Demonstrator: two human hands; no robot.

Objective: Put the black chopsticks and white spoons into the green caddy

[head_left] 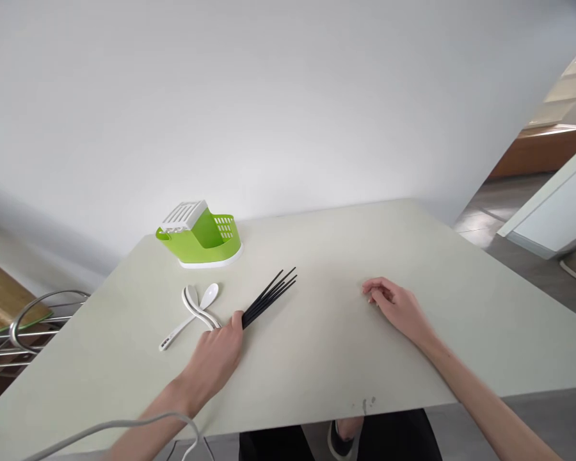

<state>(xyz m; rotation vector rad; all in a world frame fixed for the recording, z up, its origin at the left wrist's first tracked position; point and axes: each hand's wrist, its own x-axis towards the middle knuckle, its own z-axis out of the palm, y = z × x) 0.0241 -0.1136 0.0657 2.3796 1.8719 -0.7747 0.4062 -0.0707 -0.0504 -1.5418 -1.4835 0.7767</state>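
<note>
All the black chopsticks [269, 296] are gripped in your left hand [218, 355], outside the green holder [199, 238]; white spoons [198, 308] lie before it too. Your right hand [397, 307] rests loose, empty.

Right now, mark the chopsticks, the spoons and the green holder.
chopsticks [269, 297]: head view, middle of the black bundle.
spoons [198, 311]: head view, where the white handles cross.
green holder [199, 246]: head view, front green wall.
</note>
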